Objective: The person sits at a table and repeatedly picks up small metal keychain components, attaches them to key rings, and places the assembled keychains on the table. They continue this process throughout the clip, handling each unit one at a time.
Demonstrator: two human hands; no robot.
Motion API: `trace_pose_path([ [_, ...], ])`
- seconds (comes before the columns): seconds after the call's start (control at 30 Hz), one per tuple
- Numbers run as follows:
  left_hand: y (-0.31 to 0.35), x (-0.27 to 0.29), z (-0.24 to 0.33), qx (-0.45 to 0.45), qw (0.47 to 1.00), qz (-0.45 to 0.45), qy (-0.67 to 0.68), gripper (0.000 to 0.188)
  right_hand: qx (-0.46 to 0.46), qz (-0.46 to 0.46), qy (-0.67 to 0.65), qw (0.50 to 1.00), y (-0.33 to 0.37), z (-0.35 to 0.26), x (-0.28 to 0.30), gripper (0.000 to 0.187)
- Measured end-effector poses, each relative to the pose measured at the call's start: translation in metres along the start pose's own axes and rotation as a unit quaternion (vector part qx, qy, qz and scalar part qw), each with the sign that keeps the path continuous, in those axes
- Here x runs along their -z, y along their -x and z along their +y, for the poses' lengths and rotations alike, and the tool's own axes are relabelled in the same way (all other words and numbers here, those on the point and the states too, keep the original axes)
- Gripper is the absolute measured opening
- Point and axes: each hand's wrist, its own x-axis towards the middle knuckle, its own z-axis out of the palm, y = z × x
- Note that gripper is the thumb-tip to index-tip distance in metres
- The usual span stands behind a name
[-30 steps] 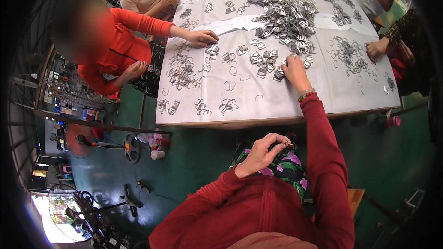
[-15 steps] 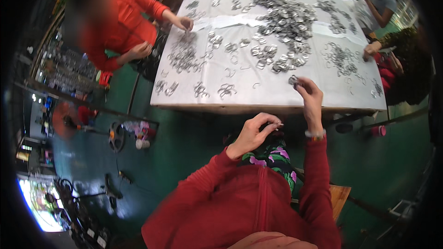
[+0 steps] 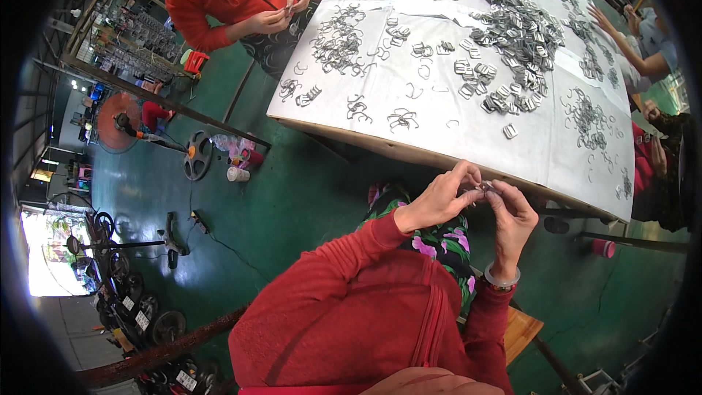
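Small metal piece (image 3: 488, 187) was held above the lap, just beside the tabletop (image 3: 545, 161), pinched where fingertips of left hand (image 3: 439, 201) and right hand (image 3: 514, 219) met; both grips were closed on it, its exact form partly hidden. Grey buckles (image 3: 526, 44) were heaped on the tabletop, with curved wire pieces (image 3: 340, 44) clustered to either side.

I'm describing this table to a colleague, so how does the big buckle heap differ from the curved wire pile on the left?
The buckle heap is made of flat, slotted frames; the wire pile, of thin, open curves. The buckle heap covers more of the table than the wire pile. The buckle heap is densely stacked, while the wire pile lies looser, with white showing through. Both look grey and metallic.
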Motion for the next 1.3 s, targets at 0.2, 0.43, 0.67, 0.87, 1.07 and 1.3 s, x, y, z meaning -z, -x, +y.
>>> trace_pose_path([
  [0.2,-0.019,0.029,-0.019,-0.027,0.996,-0.032,-0.075,0.035,-0.062,0.036,-0.124,0.99,-0.005,0.012,-0.002,0.017],
  [0.43,-0.169,0.186,-0.096,-0.094,0.863,0.246,-0.432,0.014,-0.1,0.025,-0.15,0.983,-0.009,0.019,0.001,0.016],
  [0.67,-0.198,0.207,-0.126,-0.011,0.782,0.14,-0.607,0.014,-0.124,0.058,-0.14,0.981,-0.011,0.017,0.02,0.016],
  [0.87,-0.15,0.169,-0.088,-0.063,0.888,0.239,-0.389,0.01,-0.103,0.066,-0.093,0.988,-0.003,0.011,0.026,0.017],
  [1.07,-0.064,0.045,-0.01,0.052,0.998,0.021,-0.021,0.016,-0.055,0.085,-0.121,0.987,0.01,0.034,0.027,0.017],
  [1.3,-0.012,-0.006,0.012,0.053,0.979,-0.099,0.173,0.009,-0.049,0.08,-0.144,0.985,0.028,0.031,0.021,0.018],
])
